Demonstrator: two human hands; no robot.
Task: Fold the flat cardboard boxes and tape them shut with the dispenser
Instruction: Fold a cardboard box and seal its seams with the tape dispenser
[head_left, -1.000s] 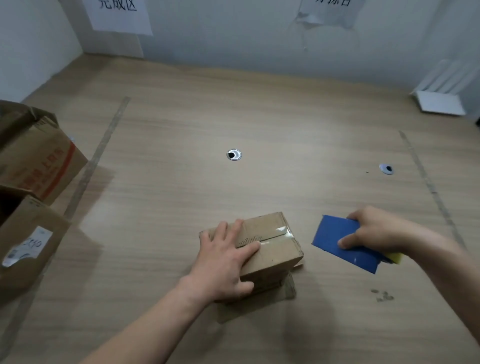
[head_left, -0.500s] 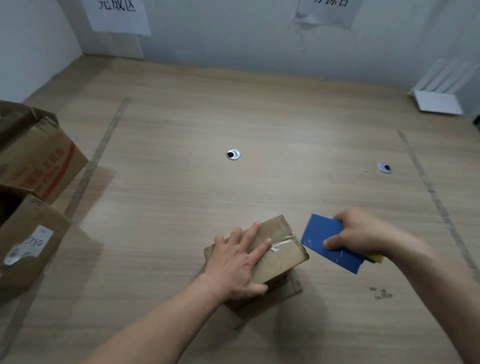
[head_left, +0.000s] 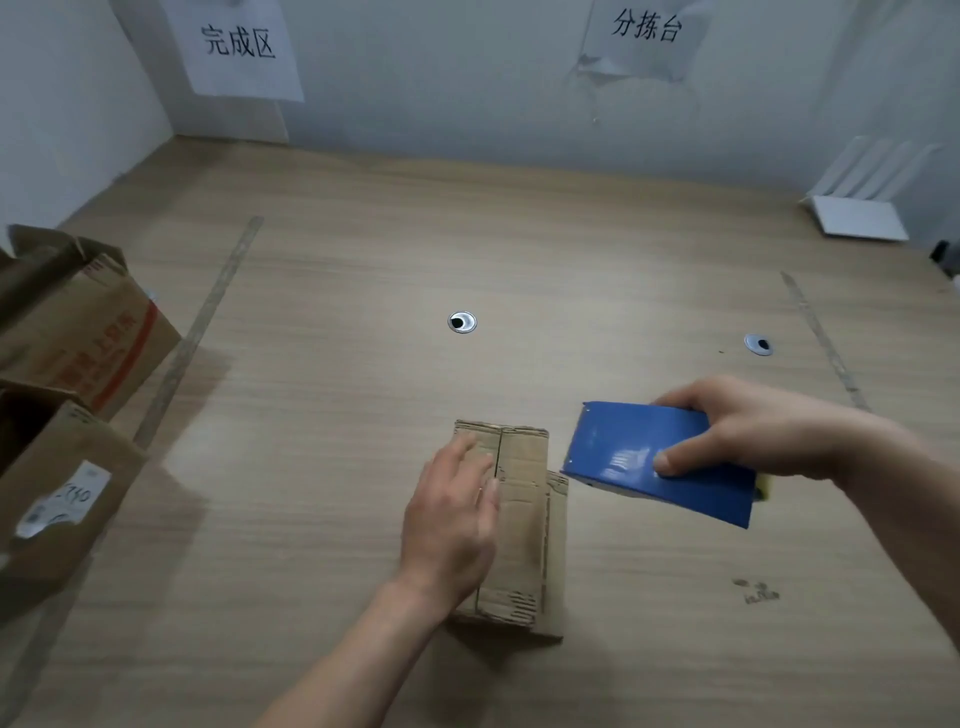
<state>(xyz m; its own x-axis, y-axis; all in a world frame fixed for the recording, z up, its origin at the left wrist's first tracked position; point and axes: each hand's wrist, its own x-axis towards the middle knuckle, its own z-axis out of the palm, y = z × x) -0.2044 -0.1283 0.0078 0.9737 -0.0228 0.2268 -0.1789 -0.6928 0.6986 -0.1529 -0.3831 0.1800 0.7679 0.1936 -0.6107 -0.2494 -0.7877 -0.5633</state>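
A small brown cardboard box (head_left: 522, 519) sits near the front middle of the wooden table (head_left: 363, 364), its top flaps meeting at a seam that runs away from me. My left hand (head_left: 452, 514) lies flat on the box's left half with fingers straight. My right hand (head_left: 748, 426) grips a blue tape dispenser (head_left: 660, 462) just right of the box, its front edge close to the box's top right side. A yellow part shows at the dispenser's rear.
Two larger open cardboard boxes (head_left: 67, 364) stand at the left edge. A white router (head_left: 857, 218) sits at the back right. Two round cable holes (head_left: 461, 322) mark the table's middle. Paper signs hang on the back wall.
The box has been turned so its seam now runs away from me, with no tape showing on top. My left hand stayed on it. The dispenser came closer to the box.
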